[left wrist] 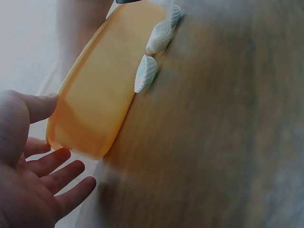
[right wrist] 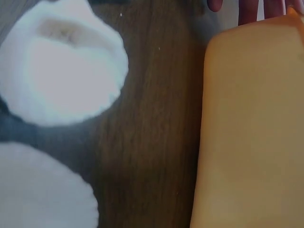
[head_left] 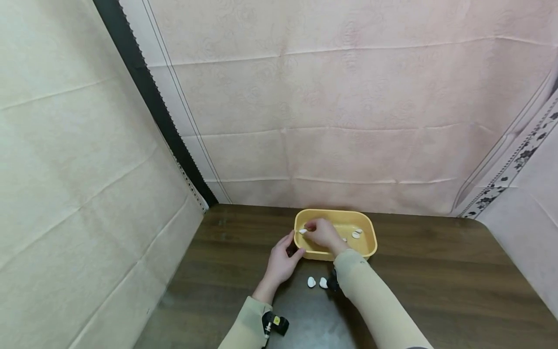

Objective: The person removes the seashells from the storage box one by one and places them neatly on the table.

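The left hand (head_left: 282,259) is touching the tray (head_left: 320,255) at its left end, low centre of the head view; its thumb is meeting the near left corner and its fingers are reaching along the left side. In the left wrist view that thumb is lying against the tray's rim while the other fingers are stretching out loosely, spread apart rather than clenched.

The right hand (head_left: 322,233) is reaching over the near rim into the tray, its fingers bending toward a white shell (head_left: 302,231) at the tray's left end. That shell is sitting right at the fingertips, close to the left hand's fingers too; whether the right hand is pinching it or has let it go, one cannot tell.

To the right of the right hand, two shells (head_left: 357,233) are lying together inside the tray, and another (head_left: 344,239) is partly showing just beside the wrist. On the table (head_left: 418,276), below the tray in the frame and between the two forearms, a left shell (head_left: 311,281) and a right shell (head_left: 323,282) are lying side by side.

Pale sleeves (head_left: 379,300) are covering both forearms, and a black device (head_left: 275,324) is sitting at the left wrist. Farther out, pale cloth (head_left: 327,97) is hanging behind the table, and a dark strip (head_left: 148,92) is slanting down from the upper left.
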`<action>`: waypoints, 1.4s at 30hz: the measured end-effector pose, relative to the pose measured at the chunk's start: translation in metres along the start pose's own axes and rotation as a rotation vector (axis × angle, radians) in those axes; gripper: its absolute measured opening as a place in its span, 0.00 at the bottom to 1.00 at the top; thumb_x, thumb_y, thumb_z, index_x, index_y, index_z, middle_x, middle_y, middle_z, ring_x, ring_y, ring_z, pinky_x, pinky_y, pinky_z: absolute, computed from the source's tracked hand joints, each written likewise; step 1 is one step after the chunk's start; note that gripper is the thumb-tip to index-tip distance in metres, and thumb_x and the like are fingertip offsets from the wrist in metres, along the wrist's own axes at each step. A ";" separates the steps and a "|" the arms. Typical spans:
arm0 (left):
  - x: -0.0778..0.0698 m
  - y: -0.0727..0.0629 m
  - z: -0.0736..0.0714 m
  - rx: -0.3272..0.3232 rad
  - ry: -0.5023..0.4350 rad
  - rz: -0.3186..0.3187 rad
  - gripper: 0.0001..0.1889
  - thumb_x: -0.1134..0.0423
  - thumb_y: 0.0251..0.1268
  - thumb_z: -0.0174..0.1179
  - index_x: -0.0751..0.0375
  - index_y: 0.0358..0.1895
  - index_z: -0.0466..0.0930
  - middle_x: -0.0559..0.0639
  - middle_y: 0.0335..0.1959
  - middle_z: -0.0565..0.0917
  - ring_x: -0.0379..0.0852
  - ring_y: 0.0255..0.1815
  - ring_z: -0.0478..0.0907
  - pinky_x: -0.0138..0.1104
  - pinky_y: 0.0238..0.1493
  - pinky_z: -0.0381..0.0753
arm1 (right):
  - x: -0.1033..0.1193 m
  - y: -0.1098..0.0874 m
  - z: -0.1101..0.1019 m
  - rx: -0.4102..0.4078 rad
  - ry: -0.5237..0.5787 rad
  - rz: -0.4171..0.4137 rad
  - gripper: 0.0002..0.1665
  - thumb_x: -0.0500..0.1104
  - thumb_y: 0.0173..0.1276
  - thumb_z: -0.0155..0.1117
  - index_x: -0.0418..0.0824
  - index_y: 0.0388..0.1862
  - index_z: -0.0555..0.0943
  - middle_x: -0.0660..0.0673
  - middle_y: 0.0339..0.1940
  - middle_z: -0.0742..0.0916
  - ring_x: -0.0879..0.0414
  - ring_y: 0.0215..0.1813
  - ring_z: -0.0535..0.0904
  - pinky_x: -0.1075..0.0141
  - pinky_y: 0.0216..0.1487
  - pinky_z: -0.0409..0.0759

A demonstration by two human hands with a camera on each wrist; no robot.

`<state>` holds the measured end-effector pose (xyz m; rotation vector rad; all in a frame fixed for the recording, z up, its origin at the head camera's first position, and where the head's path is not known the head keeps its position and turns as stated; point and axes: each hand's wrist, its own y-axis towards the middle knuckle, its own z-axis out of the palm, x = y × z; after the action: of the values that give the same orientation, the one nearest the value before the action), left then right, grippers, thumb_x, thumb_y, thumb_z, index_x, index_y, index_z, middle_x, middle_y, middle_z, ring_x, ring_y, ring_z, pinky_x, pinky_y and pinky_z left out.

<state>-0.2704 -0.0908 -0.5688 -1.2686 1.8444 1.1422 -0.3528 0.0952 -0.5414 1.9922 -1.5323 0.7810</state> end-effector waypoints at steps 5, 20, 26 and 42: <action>0.001 0.000 0.000 0.002 0.001 -0.001 0.34 0.63 0.75 0.69 0.71 0.79 0.68 0.65 0.74 0.76 0.60 0.73 0.75 0.53 0.65 0.81 | 0.000 0.002 0.004 -0.012 -0.021 -0.016 0.13 0.40 0.69 0.74 0.33 0.48 0.90 0.44 0.43 0.91 0.48 0.49 0.85 0.50 0.57 0.83; -0.004 0.002 -0.001 0.012 -0.011 -0.030 0.34 0.62 0.76 0.68 0.70 0.79 0.68 0.65 0.75 0.75 0.58 0.73 0.75 0.51 0.67 0.79 | 0.001 0.010 0.006 -0.001 -0.025 0.064 0.07 0.39 0.69 0.77 0.39 0.43 0.91 0.48 0.37 0.89 0.52 0.41 0.81 0.54 0.51 0.83; -0.002 0.001 -0.001 0.009 -0.002 -0.019 0.34 0.62 0.75 0.69 0.71 0.79 0.68 0.65 0.74 0.76 0.60 0.73 0.75 0.52 0.68 0.79 | 0.002 0.009 0.006 0.004 -0.034 0.069 0.07 0.40 0.67 0.77 0.39 0.42 0.90 0.49 0.36 0.89 0.52 0.40 0.81 0.54 0.50 0.83; -0.001 0.002 -0.001 0.009 -0.001 -0.011 0.34 0.62 0.75 0.69 0.71 0.78 0.69 0.65 0.74 0.76 0.60 0.72 0.76 0.53 0.64 0.82 | 0.005 0.003 -0.005 -0.009 0.011 0.110 0.15 0.40 0.70 0.75 0.36 0.53 0.88 0.45 0.42 0.88 0.51 0.41 0.82 0.58 0.45 0.85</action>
<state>-0.2722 -0.0909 -0.5669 -1.2714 1.8379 1.1278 -0.3555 0.0951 -0.5342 1.9079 -1.6473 0.8254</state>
